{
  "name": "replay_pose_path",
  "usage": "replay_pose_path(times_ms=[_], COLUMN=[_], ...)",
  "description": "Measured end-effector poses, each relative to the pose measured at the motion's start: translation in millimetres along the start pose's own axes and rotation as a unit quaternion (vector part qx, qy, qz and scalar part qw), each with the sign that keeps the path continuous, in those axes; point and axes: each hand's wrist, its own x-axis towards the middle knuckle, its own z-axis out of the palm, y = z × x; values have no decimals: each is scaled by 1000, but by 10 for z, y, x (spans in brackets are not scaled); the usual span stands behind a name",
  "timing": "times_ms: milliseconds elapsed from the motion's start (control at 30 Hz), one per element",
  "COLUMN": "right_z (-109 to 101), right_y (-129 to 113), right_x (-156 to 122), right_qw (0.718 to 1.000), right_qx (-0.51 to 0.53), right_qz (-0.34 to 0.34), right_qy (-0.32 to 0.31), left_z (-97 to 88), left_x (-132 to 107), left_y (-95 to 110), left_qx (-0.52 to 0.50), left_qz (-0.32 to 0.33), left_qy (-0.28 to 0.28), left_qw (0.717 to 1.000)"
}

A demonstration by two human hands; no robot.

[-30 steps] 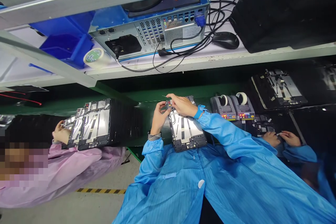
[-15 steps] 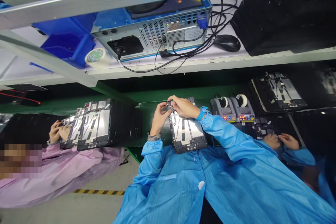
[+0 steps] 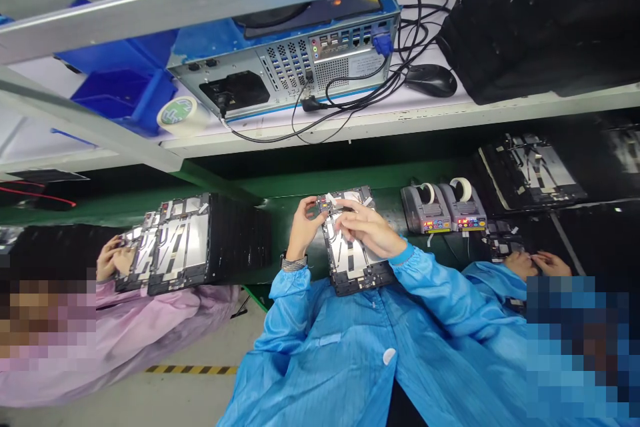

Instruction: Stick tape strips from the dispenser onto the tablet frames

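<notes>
An opened tablet (image 3: 350,265) with a silver inner plate, black ribbon strips and small boards lies tilted in front of my body. My left hand (image 3: 303,230) grips its upper left edge, fingers behind the rim and thumb on the front. Over the upper middle of the tablet hovers my right hand (image 3: 373,230), its fingers stretched leftward and partly apart. Close to those fingertips is a small white strip (image 3: 331,200); I cannot make out whether they touch it. The right hand covers part of the plate.
Two tape dispensers (image 3: 443,208) stand to the right. Stacks of opened tablets (image 3: 181,240) are at left and far right (image 3: 537,170). Co-workers' hands (image 3: 111,259) work at both sides. Above, a shelf edge (image 3: 400,113) carries a computer case (image 3: 290,67), cables and a mouse (image 3: 431,81).
My right hand has drawn back to the right and down from the tablet's top left corner, its fingers loosening. A white strip shows there now. My left hand keeps its hold.
</notes>
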Motion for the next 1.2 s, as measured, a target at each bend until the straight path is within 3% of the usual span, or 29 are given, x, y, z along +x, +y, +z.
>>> replay_pose_path(times_ms=[133, 267, 500, 1000, 1200], right_z=[164, 313, 369, 388, 347], right_y=[144, 259, 273, 328, 378], right_x=[-90, -84, -54, -59, -31], right_qw=[974, 946, 947, 939, 917], right_qx=[209, 305, 299, 323, 384], right_qz=[80, 111, 102, 104, 100], right_qy=[25, 19, 54, 56, 38], left_z=[-7, -5, -22, 13, -7], left_x=[4, -7, 18, -18, -10], left_y=[36, 18, 25, 159, 182], left_qx=[-13, -54, -60, -17, -7], left_qz=[-2, -2, -10, 52, 50], left_qy=[-12, -31, -46, -38, -51], left_qw=[1000, 998, 997, 998, 997])
